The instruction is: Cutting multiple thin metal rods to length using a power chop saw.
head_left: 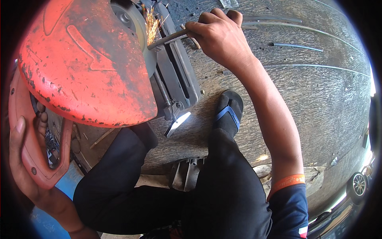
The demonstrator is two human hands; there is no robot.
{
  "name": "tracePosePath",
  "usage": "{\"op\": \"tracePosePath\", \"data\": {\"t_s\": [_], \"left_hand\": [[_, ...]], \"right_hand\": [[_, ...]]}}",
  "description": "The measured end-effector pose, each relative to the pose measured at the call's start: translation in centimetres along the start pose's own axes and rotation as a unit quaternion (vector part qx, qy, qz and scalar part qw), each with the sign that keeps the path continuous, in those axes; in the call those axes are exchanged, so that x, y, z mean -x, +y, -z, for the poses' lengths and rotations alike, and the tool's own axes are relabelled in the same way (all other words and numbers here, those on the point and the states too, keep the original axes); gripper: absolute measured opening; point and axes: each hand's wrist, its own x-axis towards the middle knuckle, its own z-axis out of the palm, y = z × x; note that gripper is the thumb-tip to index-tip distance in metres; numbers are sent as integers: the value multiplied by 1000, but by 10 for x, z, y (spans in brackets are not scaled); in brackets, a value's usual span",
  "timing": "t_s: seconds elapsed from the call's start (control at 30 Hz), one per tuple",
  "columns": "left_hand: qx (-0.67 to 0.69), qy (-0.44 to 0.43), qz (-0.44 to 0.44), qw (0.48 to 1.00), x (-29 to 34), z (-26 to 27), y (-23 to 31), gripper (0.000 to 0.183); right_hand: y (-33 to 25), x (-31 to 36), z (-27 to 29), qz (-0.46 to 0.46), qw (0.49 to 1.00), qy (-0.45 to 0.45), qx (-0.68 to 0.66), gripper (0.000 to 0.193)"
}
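A chop saw with a scuffed red guard [95,75] fills the upper left. My left hand [20,159] is wrapped round the saw's red loop handle [35,153], its fingertips showing through the opening. At the upper middle my right hand [223,38] grips a metal rod [169,39]. The rod's far end meets the cutting disc [150,61], and orange sparks [151,26] spray up there. Below the rod lie the saw's dark base [189,81] and a threaded clamp screw [162,87] with a shiny crank [177,124]. The guard hides much of the disc.
Several thin metal rods and tubes [298,47] lie on the rough floor to the right. My sandalled foot [229,113] rests close to the saw base. A ribbed metal piece [187,174] is between my legs. A car wheel [358,184] shows at the lower right.
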Motion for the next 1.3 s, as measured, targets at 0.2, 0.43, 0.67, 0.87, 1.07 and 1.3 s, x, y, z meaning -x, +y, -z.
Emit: {"op": "tracePosePath", "data": {"t_s": [0.2, 0.43, 0.67, 0.87, 1.07, 1.3], "left_hand": [[6, 11, 7, 1000, -2, -3, -2, 60], [17, -27, 23, 999, -11, 7, -1, 51], [21, -59, 21, 998, -17, 21, -2, 42], [60, -47, 104, 992, -25, 25, 0, 46], [-4, -117, 48, 992, -26, -3, 5, 54], [80, -183, 48, 979, -31, -14, -7, 44]], "right_hand": [[-1, 10, 1, -40, 995, -10, -87, 15], [6, -4, -3, -32, 999, -4, -11, 18], [2, -10, -5, -19, 1000, -7, -10, 19], [1, -10, -3, -16, 1000, 0, -6, 18], [-3, 8, 4, -45, 996, -46, -63, 13], [-13, 60, 60, -149, 963, -139, -175, 21]]}}
